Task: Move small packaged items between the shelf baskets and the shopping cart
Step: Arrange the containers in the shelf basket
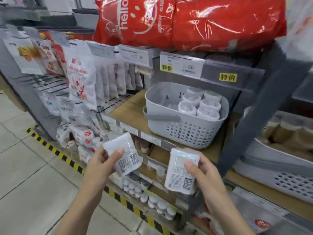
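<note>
A white pack [124,154] in each grip

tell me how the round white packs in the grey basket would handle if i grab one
The round white packs look film-wrapped, so probably light and a little slick. Standing on end, they seem stable, though laid sideways one could roll. The grey basket looks half empty, so neighbours may topple.

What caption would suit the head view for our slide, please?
Each hand, left hand and right hand, holds a white packet below the grey shelf basket.

Both bare forearms are extended forward. A small pack is held in each grip, left hand [101,161] and right hand [202,172], thumbs pressed on top.
</note>
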### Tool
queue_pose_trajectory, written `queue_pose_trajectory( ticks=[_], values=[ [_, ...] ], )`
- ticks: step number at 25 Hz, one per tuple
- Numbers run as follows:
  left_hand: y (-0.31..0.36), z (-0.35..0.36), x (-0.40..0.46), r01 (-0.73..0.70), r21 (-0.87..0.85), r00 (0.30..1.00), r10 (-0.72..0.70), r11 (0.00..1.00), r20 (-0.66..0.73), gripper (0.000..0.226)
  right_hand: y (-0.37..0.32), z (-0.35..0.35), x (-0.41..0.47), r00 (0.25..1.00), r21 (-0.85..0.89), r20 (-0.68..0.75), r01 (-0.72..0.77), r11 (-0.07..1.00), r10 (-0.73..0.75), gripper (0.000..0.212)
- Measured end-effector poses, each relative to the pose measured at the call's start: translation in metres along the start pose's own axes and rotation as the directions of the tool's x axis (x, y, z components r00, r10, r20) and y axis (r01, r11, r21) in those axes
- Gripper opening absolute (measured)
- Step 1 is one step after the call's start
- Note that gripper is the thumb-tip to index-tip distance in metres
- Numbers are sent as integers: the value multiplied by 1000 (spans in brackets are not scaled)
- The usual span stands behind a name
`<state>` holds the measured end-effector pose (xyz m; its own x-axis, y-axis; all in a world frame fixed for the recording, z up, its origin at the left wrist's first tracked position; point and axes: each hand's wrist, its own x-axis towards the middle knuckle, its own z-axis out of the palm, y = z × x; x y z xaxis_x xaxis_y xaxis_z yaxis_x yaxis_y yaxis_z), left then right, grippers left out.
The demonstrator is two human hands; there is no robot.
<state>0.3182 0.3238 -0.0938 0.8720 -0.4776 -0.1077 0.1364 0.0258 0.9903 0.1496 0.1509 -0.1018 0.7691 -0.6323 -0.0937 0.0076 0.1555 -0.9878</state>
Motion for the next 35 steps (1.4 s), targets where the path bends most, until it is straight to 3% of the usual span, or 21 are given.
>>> queue_pose_trajectory(
  ticks=[4, 8, 10, 13, 18, 24, 31, 35],
  values=[
    [31, 1, 86, -38, 23, 974, 32, 999, 225, 47, -17, 35, 45, 983, 57, -159, 99, 993, -89, 66],
    [64, 9, 154, -148, 40, 901, 118, 988, 417, 58, -40, 60, 79, 915, -5, -318, 260, 966, -248, 60],
    [77, 21, 174, -224, 60, 855, 167, 973, 491, 50, -48, 65, 87, 862, -64, -393, 321, 945, -319, 53],
    [93, 42, 195, -369, 89, 795, 264, 925, 546, 32, -57, 67, 92, 777, -142, -476, 394, 908, -412, 47],
    [101, 65, 230, -491, 96, 713, 337, 866, 615, 32, -72, 74, 117, 701, -276, -478, 452, 848, -529, 49],
    [99, 82, 254, -617, 203, 616, 306, 760, 725, 27, -68, 62, 150, 786, -498, -324, 331, 802, -526, 49],
    [92, 99, 269, -657, 308, 593, 220, 688, 775, 13, -67, 52, 161, 860, -785, -239, 102, 612, -450, 56],
    [85, 113, 275, -722, 268, 529, 259, 638, 808, 30, -66, 50, 162, 896, -869, -194, 32, 494, -400, 49]
  ],
)
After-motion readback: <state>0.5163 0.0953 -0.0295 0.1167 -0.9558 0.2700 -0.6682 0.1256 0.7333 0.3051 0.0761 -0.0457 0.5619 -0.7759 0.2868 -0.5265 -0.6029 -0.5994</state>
